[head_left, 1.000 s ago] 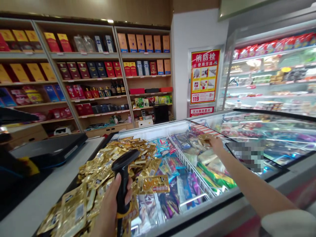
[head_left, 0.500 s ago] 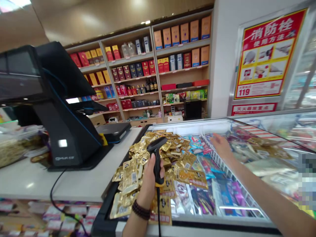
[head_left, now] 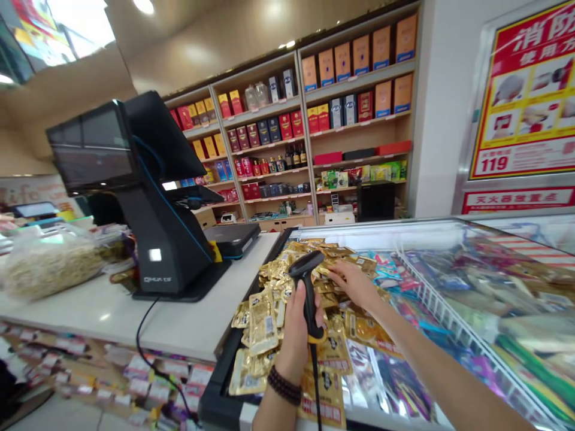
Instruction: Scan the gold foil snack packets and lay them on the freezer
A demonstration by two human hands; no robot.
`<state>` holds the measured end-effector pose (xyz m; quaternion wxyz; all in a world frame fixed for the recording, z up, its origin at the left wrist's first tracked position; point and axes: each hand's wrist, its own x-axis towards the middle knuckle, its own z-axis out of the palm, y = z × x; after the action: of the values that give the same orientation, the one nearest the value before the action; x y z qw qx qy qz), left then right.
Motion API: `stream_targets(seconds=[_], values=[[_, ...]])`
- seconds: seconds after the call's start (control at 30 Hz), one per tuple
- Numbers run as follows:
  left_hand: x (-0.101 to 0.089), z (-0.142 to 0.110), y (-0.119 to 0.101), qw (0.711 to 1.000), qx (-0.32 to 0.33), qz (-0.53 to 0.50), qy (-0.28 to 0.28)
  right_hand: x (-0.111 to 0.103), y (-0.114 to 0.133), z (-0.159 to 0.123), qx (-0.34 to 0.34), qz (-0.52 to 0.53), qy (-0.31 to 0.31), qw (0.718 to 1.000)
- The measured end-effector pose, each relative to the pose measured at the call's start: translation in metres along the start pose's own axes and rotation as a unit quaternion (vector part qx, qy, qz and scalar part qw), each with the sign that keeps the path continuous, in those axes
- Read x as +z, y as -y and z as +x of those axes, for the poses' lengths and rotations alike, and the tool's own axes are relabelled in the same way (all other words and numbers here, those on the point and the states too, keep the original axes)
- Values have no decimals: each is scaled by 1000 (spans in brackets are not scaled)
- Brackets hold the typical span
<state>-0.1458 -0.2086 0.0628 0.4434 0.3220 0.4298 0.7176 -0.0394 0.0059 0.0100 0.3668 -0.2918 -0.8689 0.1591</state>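
Note:
My left hand [head_left: 296,317] is wrapped round the handle of a black barcode scanner [head_left: 307,281], whose head points up and to the right. A cable runs down from the scanner's base past my wrist. Beyond the scanner my right hand [head_left: 354,281] reaches in from the right, fingers bent and closed at the edge of a small gold packet [head_left: 322,271]; the scanner partly hides that spot. Under both hands spreads a heap of shiny gold packets [head_left: 263,323] on the glass top of a chest freezer [head_left: 431,230].
A white counter [head_left: 188,323] with a black point-of-sale terminal [head_left: 157,227] and a flat black device [head_left: 236,239] stands on the left. A bag of pale dried goods [head_left: 49,263] sits further left. A white wire divider [head_left: 453,326] crosses the freezer. Behind are shelves of boxes [head_left: 265,129].
My right hand has moved left from above the wire divider onto the gold packets. My left hand still holds the scanner. The view has turned a little to the left.

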Motion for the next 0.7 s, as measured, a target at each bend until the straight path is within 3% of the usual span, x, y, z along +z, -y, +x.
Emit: stream_targets(seconds=[0.13,0.23,0.33,0.47,0.57,0.7], values=[[6,-1,2,1000,28,4,-10,-21,-29,-6,65,-12,-57,996],[9,0,4,999,21,25,2,-35,-44,-13,135,47,-141,980],[10,-1,7,998,20,58,9,-45,-51,-22,206,185,-203,939],[13,-4,6,996,26,81,15,-60,-59,-39,270,368,-223,861],[15,-7,3,994,17,100,36,-72,-63,-49,325,430,-237,808],[19,-11,-1,993,12,102,50,-85,-59,-54,343,469,-227,782]])
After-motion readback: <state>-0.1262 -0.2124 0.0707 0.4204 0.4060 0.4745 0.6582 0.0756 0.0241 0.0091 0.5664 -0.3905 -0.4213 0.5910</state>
